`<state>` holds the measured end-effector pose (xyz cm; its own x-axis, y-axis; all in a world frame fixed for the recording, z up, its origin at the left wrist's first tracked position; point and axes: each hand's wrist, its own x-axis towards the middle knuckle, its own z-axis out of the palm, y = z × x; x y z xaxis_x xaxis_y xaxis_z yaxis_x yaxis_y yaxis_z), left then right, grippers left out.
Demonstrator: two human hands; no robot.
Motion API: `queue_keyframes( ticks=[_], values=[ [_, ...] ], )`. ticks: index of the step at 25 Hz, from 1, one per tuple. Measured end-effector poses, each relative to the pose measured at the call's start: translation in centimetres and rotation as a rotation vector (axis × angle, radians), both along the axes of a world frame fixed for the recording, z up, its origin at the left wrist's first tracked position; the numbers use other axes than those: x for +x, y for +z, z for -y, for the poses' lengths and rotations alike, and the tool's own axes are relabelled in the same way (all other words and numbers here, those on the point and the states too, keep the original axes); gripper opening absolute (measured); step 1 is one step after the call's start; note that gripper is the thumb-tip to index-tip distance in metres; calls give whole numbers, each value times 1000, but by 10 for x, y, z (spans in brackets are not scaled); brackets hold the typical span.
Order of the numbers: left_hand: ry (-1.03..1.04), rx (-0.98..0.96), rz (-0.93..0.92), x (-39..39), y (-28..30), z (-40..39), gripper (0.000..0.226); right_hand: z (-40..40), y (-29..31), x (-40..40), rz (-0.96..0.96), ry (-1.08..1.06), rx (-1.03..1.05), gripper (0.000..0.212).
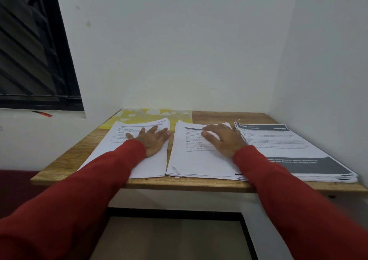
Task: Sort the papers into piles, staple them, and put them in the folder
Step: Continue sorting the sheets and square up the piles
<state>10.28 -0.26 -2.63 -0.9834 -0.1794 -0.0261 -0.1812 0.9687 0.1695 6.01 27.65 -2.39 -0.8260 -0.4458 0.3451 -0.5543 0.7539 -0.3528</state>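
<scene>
We find three paper piles side by side on the wooden table (pixel 59 172), our left hand (pixel 152 140) flat and released on the left pile (pixel 151 168), our right hand (pixel 223 138) likewise released on the middle pile (pixel 195 164), the dark-banded right pile (pixel 294 152) untouched, the yellow folder (pixel 139 118) lying behind them.

1. Table (pixel 209 186): wood-grain top, matt.
2. Three paper stacks (pixel 201 160): plain matt printed sheets.
3. Folder (pixel 139 118): yellow translucent plastic, slight gloss.
4. Sleeves (pixel 99 180): red cloth, matt.
5. Wall (pixel 179 50): smooth painted white.
</scene>
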Motion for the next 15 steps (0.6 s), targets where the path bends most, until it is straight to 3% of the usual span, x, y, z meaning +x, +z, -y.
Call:
queue_keyframes(
  ticks=[2,6,10,15],
  values=[
    [4,31,-134,6,6,1,70,-5,3,-3,-156,-26,-217,50],
    [-75,82,-333,24,24,5,72,-7,11,1,-277,5,-405,31],
    [-132,67,-370,43,25,3,54,-8,23,4,-209,-11,-368,25],
    [-117,23,-485,61,21,5,53,-3,38,26,-72,55,-348,19]
  ],
)
